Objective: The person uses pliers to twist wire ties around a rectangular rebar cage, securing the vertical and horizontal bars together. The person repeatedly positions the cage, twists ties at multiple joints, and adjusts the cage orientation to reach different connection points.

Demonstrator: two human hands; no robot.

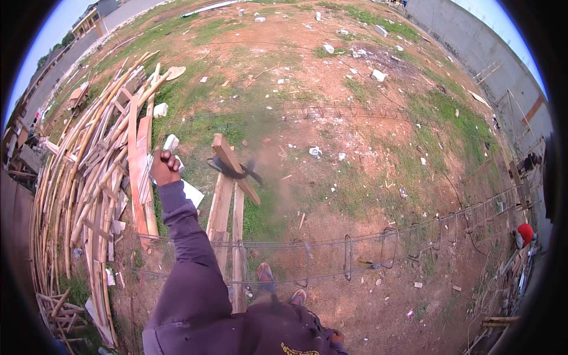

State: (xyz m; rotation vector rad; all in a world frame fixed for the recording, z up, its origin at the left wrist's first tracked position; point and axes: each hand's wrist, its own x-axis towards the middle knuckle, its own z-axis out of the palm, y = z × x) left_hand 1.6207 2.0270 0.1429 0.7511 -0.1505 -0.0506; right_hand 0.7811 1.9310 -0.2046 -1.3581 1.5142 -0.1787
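Observation:
My left hand [166, 168] is raised out to the left, its fingers curled closed. Whatever they may hold is too small to make out. Below it, a steel rebar cage [348, 257] with square stirrups runs from left to right in front of my legs. Just right of the hand stands a rough wooden trestle [220, 204], with a black strip [236, 168] wrapped around its crosspiece. My right hand [336, 337] hangs low beside my body at the bottom edge; its fingers are mostly hidden.
A large pile of bamboo poles and planks [94, 171] lies on the left. Pale block pieces [378, 75] and litter dot the earth and grass. A second rebar cage [319, 111] lies farther off. A grey wall [473, 41] and a person in a red head covering [524, 235] are on the right.

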